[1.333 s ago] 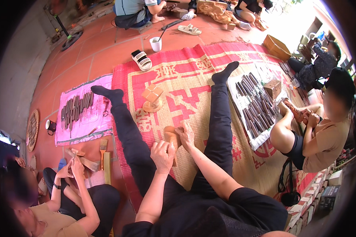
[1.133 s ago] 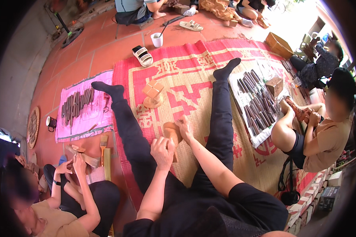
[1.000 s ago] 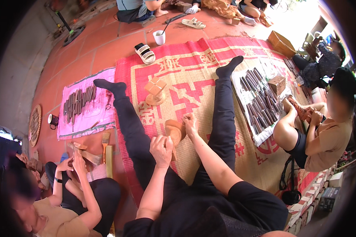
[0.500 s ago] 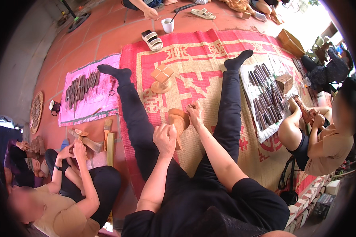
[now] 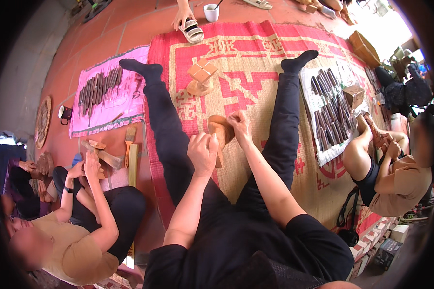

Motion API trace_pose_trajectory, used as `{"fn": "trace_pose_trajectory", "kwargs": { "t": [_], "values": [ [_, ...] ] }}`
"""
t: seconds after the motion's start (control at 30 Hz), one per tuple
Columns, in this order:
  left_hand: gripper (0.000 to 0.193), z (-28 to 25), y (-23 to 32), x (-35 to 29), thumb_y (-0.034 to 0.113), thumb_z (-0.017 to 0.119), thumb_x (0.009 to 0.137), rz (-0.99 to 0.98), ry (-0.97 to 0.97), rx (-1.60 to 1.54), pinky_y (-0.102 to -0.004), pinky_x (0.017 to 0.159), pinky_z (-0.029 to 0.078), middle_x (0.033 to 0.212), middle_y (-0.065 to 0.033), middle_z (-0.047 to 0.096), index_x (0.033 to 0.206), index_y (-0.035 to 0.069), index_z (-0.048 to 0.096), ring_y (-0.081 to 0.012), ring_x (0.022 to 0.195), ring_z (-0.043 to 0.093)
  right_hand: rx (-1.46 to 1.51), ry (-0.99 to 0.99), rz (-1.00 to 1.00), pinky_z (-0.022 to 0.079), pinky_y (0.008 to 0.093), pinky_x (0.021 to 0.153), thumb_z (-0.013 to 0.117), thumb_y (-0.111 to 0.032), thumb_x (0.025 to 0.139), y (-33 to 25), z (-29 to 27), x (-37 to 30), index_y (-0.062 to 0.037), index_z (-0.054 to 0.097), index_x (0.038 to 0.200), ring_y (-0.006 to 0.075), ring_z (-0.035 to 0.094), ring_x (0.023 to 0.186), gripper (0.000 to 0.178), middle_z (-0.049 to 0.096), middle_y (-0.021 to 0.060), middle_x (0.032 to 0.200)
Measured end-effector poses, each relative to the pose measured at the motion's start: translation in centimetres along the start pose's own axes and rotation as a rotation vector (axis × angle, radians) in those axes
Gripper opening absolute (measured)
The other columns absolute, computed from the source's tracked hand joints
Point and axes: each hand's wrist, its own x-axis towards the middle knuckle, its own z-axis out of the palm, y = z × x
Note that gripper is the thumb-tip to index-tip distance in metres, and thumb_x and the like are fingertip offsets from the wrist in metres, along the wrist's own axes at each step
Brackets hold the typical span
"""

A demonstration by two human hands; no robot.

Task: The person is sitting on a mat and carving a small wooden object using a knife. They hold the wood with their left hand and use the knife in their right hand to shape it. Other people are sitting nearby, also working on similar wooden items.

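A reddish-brown carved wooden piece with a rounded top stands on the mat between my legs. At its near left side my left hand is closed in a fist, knuckles up. My right hand is at the piece's right side, fingers bent and pressed together. What either hand grips, if anything, is hidden by the fingers. Farther off on the mat is another wooden piece, a squarish block with pale crossing lines on top, above a round base.
Rows of chisel-like tools lie on a pink cloth at left and on a white cloth at right. Co-workers sit on both sides. A brush and wooden mallets lie near the left one. A white cup stands at the far edge.
The view has tilted, so most things sit higher in the picture. Both my hands remain at the wooden piece. At the far side another person's hand has come onto the sandal.
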Motion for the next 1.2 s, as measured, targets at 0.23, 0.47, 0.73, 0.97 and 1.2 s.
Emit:
{"fn": "trace_pose_trajectory", "kwargs": {
  "t": [0.23, 0.47, 0.73, 0.97, 1.2],
  "values": [
    [0.027, 0.2, 1.0, -0.1, 0.022, 0.062, 0.088, 0.041, -0.035, 0.004, -0.0391, 0.063, 0.044, 0.068, -0.0073, 0.055, 0.067, 0.006, 0.058, -0.0282, 0.067, 0.053, -0.332, 0.185, -0.062, 0.048, 0.0421, 0.071, 0.069, -0.018, 0.086, -0.1, 0.4, 0.4, -0.0042, 0.058, 0.088, 0.0304, 0.066, 0.076, 0.018, 0.068, 0.0148, 0.079],
    [0.024, 0.1, -0.4, 0.6, 0.017, 0.062, 0.087, -0.039, 0.013, 0.008, -0.0396, 0.062, 0.043, 0.068, -0.0090, 0.054, 0.067, 0.004, 0.057, -0.0298, 0.065, 0.052, -0.066, 0.014, 0.006, 0.046, 0.0244, 0.067, 0.069, -0.012, 0.089, -0.4, -0.2, -1.7, -0.0023, 0.061, 0.089, 0.0085, 0.055, 0.074, 0.012, 0.063, 0.0015, 0.081],
    [0.025, 0.5, 0.2, 0.4, 0.017, 0.063, 0.088, -0.011, 0.003, 0.000, -0.0395, 0.062, 0.043, 0.068, -0.0087, 0.054, 0.067, 0.005, 0.057, -0.0290, 0.065, 0.052, -0.067, 0.123, 0.143, 0.048, 0.0265, 0.066, 0.067, -0.011, 0.089, 0.5, -0.7, 1.4, -0.0024, 0.059, 0.088, 0.0104, 0.058, 0.072, 0.012, 0.062, 0.0039, 0.077],
    [0.031, -0.4, -0.5, 0.5, 0.019, 0.053, 0.094, -0.083, -0.036, -0.017, -0.0396, 0.065, 0.043, 0.067, -0.0099, 0.054, 0.068, 0.003, 0.058, -0.0294, 0.067, 0.052, 0.141, 0.080, -0.054, 0.049, 0.0279, 0.070, 0.071, -0.014, 0.085, 1.3, 0.8, -1.9, -0.0042, 0.063, 0.091, 0.0109, 0.061, 0.078, 0.014, 0.067, 0.0053, 0.081],
    [0.034, -0.3, -0.1, 0.3, 0.020, 0.051, 0.095, -0.050, -0.046, -0.024, -0.0387, 0.064, 0.042, 0.066, -0.0087, 0.053, 0.066, 0.004, 0.057, -0.0285, 0.066, 0.051, -0.080, 0.135, 0.266, 0.050, 0.0380, 0.074, 0.069, -0.017, 0.086, -0.2, -0.2, 1.8, -0.0045, 0.060, 0.090, 0.0201, 0.065, 0.080, 0.015, 0.069, 0.0097, 0.084]
  ]
}}
